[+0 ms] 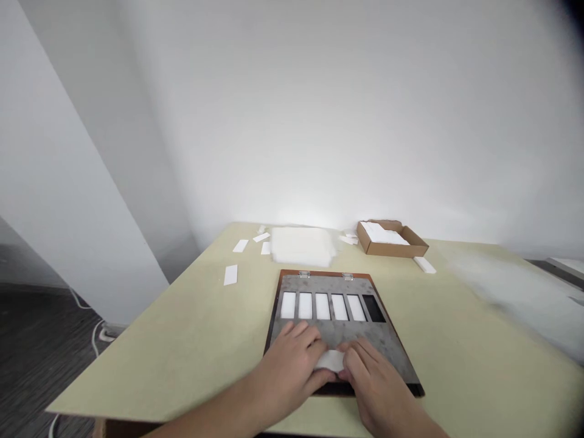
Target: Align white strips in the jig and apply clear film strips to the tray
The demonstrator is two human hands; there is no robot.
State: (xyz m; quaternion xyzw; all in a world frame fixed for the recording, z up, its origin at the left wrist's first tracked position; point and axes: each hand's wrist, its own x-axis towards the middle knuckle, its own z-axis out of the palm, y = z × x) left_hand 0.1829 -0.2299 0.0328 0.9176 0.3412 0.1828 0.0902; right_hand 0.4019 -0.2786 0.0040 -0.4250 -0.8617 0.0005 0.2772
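Between my two hands, over the near part of a grey metal plate, is a small white strip (pixel 330 361) that looks like paper or card. My left hand (pixel 295 359) pinches its left end, and the fingers of my right hand (pixel 368 371) close on its right end. The grey hinged plate (pixel 335 285) lies flat on a brown-edged board. A row of rectangular slots crosses it; white pieces (pixel 322 306) fill all but the rightmost slot (pixel 375 308), which shows black. My hands and wrists hide the plate's near left part.
A cardboard box (pixel 387 249) holding white sheets stands at the back right, a white block (pixel 424 264) beside it. Behind the plate lies a blurred white stack (pixel 301 245). Loose white cards (pixel 230 274) are scattered at the left. A blurred pale shape (pixel 524 298) lies at the right.
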